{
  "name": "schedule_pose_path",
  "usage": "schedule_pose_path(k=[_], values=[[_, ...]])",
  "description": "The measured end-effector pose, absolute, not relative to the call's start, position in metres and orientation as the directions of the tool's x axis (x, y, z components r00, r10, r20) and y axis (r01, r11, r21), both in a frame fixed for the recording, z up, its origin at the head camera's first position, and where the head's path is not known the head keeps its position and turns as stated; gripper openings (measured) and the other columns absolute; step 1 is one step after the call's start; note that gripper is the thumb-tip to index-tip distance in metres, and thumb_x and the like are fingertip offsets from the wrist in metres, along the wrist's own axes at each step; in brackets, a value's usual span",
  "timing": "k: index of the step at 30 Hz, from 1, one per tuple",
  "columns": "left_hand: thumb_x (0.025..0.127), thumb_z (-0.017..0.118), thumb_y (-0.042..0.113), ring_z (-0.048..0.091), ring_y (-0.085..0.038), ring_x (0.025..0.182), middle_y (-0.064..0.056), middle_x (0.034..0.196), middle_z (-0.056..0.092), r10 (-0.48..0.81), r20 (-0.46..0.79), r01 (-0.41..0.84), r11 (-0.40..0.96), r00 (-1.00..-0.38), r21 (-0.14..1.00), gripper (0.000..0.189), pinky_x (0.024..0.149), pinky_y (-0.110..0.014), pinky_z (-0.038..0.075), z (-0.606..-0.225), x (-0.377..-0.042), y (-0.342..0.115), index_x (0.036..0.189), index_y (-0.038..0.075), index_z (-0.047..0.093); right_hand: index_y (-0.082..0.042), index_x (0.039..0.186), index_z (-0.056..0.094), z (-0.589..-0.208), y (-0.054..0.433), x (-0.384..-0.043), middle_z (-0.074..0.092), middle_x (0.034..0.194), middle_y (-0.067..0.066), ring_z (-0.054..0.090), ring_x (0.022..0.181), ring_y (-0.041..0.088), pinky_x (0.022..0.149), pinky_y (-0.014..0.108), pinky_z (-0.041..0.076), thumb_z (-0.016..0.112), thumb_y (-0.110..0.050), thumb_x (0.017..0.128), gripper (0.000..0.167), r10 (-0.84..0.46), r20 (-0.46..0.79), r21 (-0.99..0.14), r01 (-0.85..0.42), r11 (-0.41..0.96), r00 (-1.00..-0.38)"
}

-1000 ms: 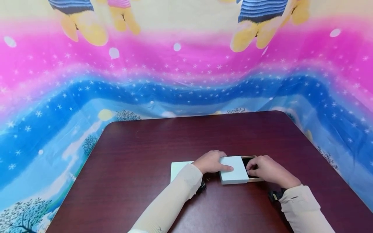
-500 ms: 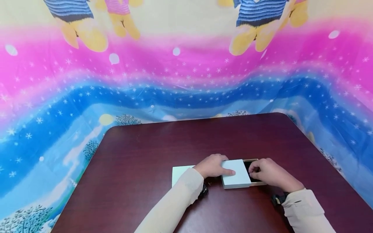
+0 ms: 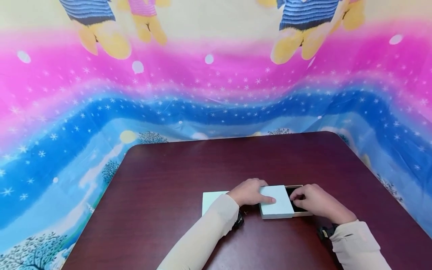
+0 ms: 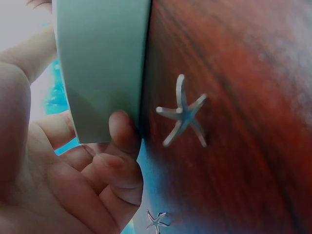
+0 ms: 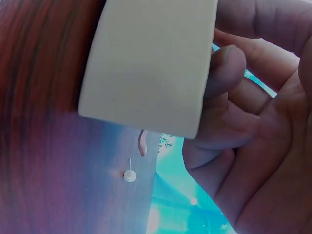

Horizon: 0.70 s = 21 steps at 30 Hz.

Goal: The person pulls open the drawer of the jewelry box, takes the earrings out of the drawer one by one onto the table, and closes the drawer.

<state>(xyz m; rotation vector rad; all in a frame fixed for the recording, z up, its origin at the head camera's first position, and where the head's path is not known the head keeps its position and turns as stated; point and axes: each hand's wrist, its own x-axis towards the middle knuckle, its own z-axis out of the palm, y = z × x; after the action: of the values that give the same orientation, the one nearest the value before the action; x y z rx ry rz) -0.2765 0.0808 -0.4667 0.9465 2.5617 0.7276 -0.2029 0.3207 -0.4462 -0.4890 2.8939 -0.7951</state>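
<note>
In the head view, a pale jewelry box (image 3: 276,208) lies on the table, its inner tray (image 3: 303,214) slid partway out to the right, showing a dark inside. My left hand (image 3: 248,192) grips the outer sleeve at its left end, thumb on top and fingers round the far side. My right hand (image 3: 315,200) reaches over the tray's rim with curled fingers inside; anything between the fingertips is hidden. In the left wrist view, a metal starfish-shaped piece (image 4: 185,114) lies beside the box, a second starfish (image 4: 156,222) farther off.
Another pale flat box (image 3: 212,200) sits left of my left hand, partly behind the forearm. The right wrist view shows a pearl-headed pin (image 5: 129,175) and a small curved brownish piece (image 5: 142,143) on the table beyond the tray. A printed cloth (image 3: 209,97) hangs behind the dark-red table (image 3: 162,176).
The whole head view has shifted slightly. Both hands keep nearly the same places on the box, and the tray stays pulled out about as far; the right fingers remain inside it.
</note>
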Motion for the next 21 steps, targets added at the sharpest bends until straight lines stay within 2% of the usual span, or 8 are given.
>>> schedule_pose_path(k=[8, 15, 21], values=[[0.083, 0.068, 0.060, 0.053, -0.006, 0.114, 0.010, 0.125, 0.058, 0.681, -0.104, 0.530, 0.649, -0.725, 0.546, 0.064, 0.089, -0.025, 0.046, -0.4658, -0.2760, 0.0823, 0.133, 0.020, 0.059, -0.014, 0.094, 0.075, -0.4476, 0.3211, -0.2044, 0.055, 0.071, -0.008, 0.041, 0.048, 0.009, 0.051, 0.027, 0.039, 0.067, -0.003, 0.087, 0.015, -0.322, -0.025, -0.518, -0.263, 0.814, -0.946], [0.083, 0.067, 0.061, 0.053, -0.006, 0.113, 0.010, 0.126, 0.057, 0.678, -0.108, 0.533, 0.657, -0.727, 0.533, 0.065, 0.088, -0.026, 0.046, -0.4665, -0.2790, 0.0812, 0.132, 0.021, 0.059, -0.014, 0.094, 0.075, -0.4470, 0.3218, -0.2057, 0.060, 0.077, -0.008, 0.045, 0.052, 0.009, 0.053, 0.027, 0.041, 0.068, -0.005, 0.087, 0.013, -0.325, -0.026, -0.516, -0.266, 0.814, -0.945], [0.083, 0.066, 0.062, 0.051, -0.007, 0.117, 0.009, 0.128, 0.056, 0.681, -0.112, 0.533, 0.655, -0.724, 0.535, 0.065, 0.091, -0.026, 0.045, -0.4684, -0.2785, 0.0806, 0.133, 0.021, 0.059, -0.017, 0.090, 0.074, -0.4488, 0.3237, -0.2058, 0.058, 0.074, -0.009, 0.046, 0.054, 0.008, 0.054, 0.027, 0.041, 0.069, -0.005, 0.087, 0.013, -0.333, -0.021, -0.505, -0.277, 0.817, -0.943]])
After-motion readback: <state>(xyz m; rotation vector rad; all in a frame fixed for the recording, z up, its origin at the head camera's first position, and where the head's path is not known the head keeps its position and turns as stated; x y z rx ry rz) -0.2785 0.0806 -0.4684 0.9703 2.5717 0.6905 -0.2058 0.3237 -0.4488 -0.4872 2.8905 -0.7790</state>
